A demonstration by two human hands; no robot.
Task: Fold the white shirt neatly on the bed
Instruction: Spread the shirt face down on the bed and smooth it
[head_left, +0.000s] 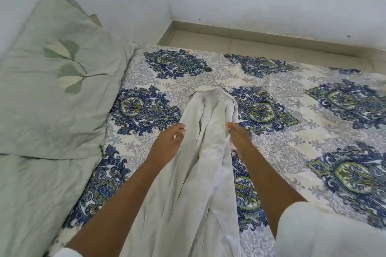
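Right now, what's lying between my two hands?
The white shirt, bunched in long folds, with the left hand and right hand pinching its sides; the head view shows it.

1. white shirt (pixel 205 152): 1.
2. grips: 2, both bare hands. left grip (pixel 169 144), right grip (pixel 239 137).
3. white sleeves: 2, one per arm. left sleeve (pixel 64 253) is barely in shot, right sleeve (pixel 323 231).
4. bed (pixel 292 142): 1.
5. green pillows: 2 as far as I can tell. leaf-motif pillow (pixel 52 100) in front, second pillow (pixel 56 10) behind it.
6. green blanket (pixel 41 194): 1.
7. blue medallions (pixel 146 108) on the bedsheet: at least 8, some cropped or covered.
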